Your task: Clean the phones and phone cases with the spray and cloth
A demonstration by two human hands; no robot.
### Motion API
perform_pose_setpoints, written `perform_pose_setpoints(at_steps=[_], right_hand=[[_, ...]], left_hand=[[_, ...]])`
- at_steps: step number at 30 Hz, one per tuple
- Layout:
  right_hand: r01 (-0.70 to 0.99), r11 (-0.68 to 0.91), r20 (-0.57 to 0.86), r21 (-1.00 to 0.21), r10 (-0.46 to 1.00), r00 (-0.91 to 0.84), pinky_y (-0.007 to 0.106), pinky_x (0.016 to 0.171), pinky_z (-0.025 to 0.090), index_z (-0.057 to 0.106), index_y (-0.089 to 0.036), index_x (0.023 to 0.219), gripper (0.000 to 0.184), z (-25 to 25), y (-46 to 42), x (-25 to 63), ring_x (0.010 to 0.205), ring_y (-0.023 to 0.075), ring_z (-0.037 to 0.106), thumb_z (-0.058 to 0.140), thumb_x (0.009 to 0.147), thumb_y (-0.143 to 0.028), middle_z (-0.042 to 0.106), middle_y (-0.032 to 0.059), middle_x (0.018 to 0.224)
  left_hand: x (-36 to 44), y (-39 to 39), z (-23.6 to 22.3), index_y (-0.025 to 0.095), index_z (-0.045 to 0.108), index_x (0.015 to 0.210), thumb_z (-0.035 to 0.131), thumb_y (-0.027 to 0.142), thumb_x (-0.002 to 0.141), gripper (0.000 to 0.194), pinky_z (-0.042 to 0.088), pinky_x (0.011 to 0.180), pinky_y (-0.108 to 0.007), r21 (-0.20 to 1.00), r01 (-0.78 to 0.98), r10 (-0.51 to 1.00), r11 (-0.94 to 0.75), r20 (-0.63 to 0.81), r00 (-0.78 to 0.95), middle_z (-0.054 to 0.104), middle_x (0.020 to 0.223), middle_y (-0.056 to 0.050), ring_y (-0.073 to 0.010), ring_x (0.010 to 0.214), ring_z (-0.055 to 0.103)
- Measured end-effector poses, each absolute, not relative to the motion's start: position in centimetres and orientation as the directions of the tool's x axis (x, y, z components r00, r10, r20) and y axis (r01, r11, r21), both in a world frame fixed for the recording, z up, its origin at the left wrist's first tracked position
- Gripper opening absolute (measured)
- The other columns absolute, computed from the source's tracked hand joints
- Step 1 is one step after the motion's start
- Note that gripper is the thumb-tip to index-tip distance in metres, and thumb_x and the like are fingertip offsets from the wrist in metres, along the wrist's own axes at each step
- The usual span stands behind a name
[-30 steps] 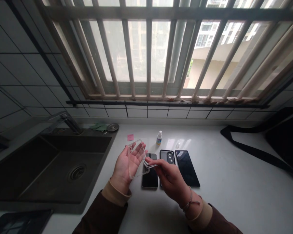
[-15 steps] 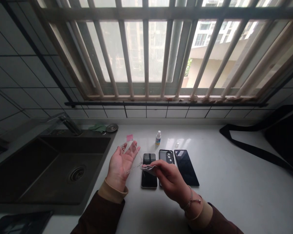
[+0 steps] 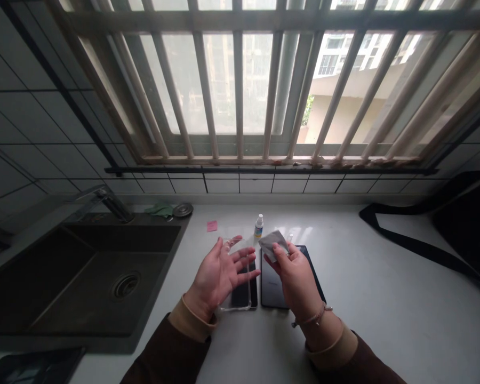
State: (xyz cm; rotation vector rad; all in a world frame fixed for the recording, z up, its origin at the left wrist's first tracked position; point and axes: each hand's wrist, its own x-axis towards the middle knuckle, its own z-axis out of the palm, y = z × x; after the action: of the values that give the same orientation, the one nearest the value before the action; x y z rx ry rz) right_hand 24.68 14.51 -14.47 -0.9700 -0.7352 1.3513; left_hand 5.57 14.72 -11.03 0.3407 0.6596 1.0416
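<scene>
One case (image 3: 235, 308) is being held above a phone (image 3: 254, 298) by the left hand (image 3: 218, 276), fingers splaying; the right hand (image 3: 298, 274), fingers closing on a cloth (image 3: 271, 244), is pinching it near a bottle (image 3: 258, 226).

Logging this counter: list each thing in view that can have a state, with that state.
Clear phone case: across the open left hand
Grey cloth: pinched in the right hand
Bottle: upright, white top on
Phone: flat, visible screen dark
Black phone case: flat, partly hidden
Dark device: flat, mostly hidden
Pink note: flat
Faucet: no water visible
Green cloth: crumpled
Black strap: looped
</scene>
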Motion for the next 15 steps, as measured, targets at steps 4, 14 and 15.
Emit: perform_pose_setpoints(at_steps=[4, 14, 15], right_hand=[[0.086, 0.174, 0.189, -0.981, 0.954, 0.232, 0.045, 0.098, 0.060, 0.076, -0.022, 0.122, 0.035, -14.3, 13.7, 25.5, 0.107, 0.0309, 0.075, 0.066, 0.100, -0.046, 0.081, 0.0106, 0.114], [0.545, 0.751, 0.646, -0.373, 0.632, -0.429, 0.056, 0.124, 0.044, 0.052, -0.018, 0.157, 0.063, -16.4, 13.8, 23.9, 0.149, 0.0272, 0.051, 0.042, 0.098, 0.001, 0.059, 0.0123, 0.155], [0.545, 0.763, 0.632, -0.349, 0.620, -0.464, 0.056, 0.124, 0.044, 0.051, -0.018, 0.157, 0.063, -16.4, 13.8, 23.9, 0.150, 0.0270, 0.050, 0.043, 0.098, 0.001, 0.059, 0.0125, 0.155]], left_hand=[[6.4, 13.9, -11.4, 0.018, 0.064, 0.129, 0.048, 0.061, 0.102, 0.053, 0.058, 0.095, -0.060, 0.581, -0.580, 0.818, 0.571, -0.341, 0.464, 0.070, 0.123, -0.024, -0.0336, 0.107, 0.072], [7.6, 13.6, -12.5, 0.013, 0.063, 0.140, 0.041, 0.055, 0.108, 0.058, 0.052, 0.107, -0.047, 0.539, -0.608, 0.803, 0.583, -0.268, 0.532, 0.071, 0.131, -0.020, -0.0311, 0.122, 0.068], [7.6, 13.7, -12.4, 0.012, 0.063, 0.139, 0.040, 0.054, 0.108, 0.057, 0.050, 0.110, -0.047, 0.524, -0.631, 0.815, 0.572, -0.276, 0.509, 0.071, 0.132, -0.021, -0.0315, 0.124, 0.067]])
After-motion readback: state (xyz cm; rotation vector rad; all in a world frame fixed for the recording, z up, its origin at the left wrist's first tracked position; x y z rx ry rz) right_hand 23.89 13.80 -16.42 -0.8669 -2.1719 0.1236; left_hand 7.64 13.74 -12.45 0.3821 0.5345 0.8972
